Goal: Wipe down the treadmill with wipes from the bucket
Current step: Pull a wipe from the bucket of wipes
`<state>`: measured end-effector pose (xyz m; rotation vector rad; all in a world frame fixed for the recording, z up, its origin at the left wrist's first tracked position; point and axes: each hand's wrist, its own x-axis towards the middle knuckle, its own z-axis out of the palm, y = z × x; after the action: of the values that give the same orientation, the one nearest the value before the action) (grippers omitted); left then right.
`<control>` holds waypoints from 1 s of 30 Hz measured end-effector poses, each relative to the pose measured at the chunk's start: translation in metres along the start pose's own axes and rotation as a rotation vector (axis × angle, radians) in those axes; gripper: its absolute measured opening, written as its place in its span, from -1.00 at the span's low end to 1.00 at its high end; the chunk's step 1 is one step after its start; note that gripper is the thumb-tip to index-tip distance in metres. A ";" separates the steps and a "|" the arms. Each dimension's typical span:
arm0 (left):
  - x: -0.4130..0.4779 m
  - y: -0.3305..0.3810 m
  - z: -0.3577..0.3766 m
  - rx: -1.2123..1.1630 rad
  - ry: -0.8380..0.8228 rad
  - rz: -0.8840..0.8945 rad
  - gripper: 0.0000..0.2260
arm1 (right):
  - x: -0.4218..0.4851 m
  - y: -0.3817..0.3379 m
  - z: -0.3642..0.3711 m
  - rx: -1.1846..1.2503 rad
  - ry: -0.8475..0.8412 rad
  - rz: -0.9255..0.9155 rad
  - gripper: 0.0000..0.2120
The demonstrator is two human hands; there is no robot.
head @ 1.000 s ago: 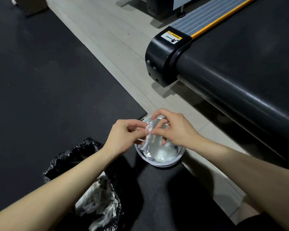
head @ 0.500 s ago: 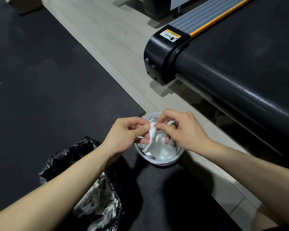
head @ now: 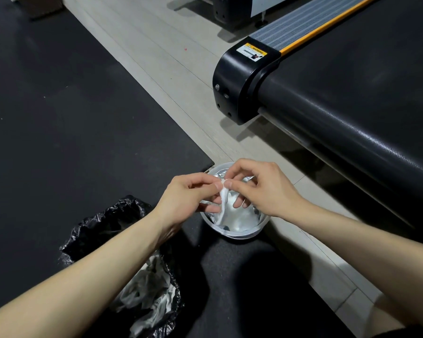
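The left hand [head: 188, 193] pinches the top of a white, twisted wipe [head: 224, 203] between thumb and forefinger. The right hand [head: 264, 189] pinches the same spot from the other side, so the two thumb tips almost meet. The right hand's other fingers curl loosely downward.

From that pinch the wipe hangs like a short rope into the small round white plastic bucket [head: 242, 236] directly below the hands. Crinkled silver foil lines the inside of the bucket, which stands on the floor by the corner of a black rubber mat [head: 71, 106].

Beside the left forearm, an open black plastic bin bag [head: 103, 223] holds crumpled white used wipes [head: 149, 289].

Across a strip of pale grey plank floor [head: 169, 50], well apart from the hands, lies the big black treadmill [head: 352, 81]. Its belt curves over the end roller beside a glossy black end cap [head: 239, 76] with a yellow-and-white warning label [head: 252, 51].
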<state>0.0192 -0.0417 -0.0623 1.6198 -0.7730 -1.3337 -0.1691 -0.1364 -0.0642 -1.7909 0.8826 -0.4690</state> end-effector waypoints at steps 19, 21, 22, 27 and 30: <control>0.008 -0.011 -0.012 0.355 0.230 0.184 -0.79 | -0.003 0.000 -0.004 -0.127 0.062 0.018 -0.77; 0.008 -0.008 -0.012 0.466 0.230 0.207 -0.75 | -0.002 0.000 -0.005 -0.167 0.065 0.051 -0.75; 0.010 -0.008 -0.013 0.512 0.256 0.193 -0.72 | -0.001 0.000 -0.005 -0.194 0.070 0.067 -0.76; 0.017 -0.012 -0.021 0.441 0.342 0.061 -0.96 | 0.000 0.003 -0.008 -0.250 0.090 0.107 -0.81; 0.021 -0.012 -0.031 0.479 0.437 0.060 -0.84 | 0.003 0.012 -0.013 -0.350 0.135 0.151 -0.83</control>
<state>0.0533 -0.0472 -0.0809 2.1464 -0.8988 -0.7329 -0.1799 -0.1486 -0.0704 -2.0052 1.2455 -0.3558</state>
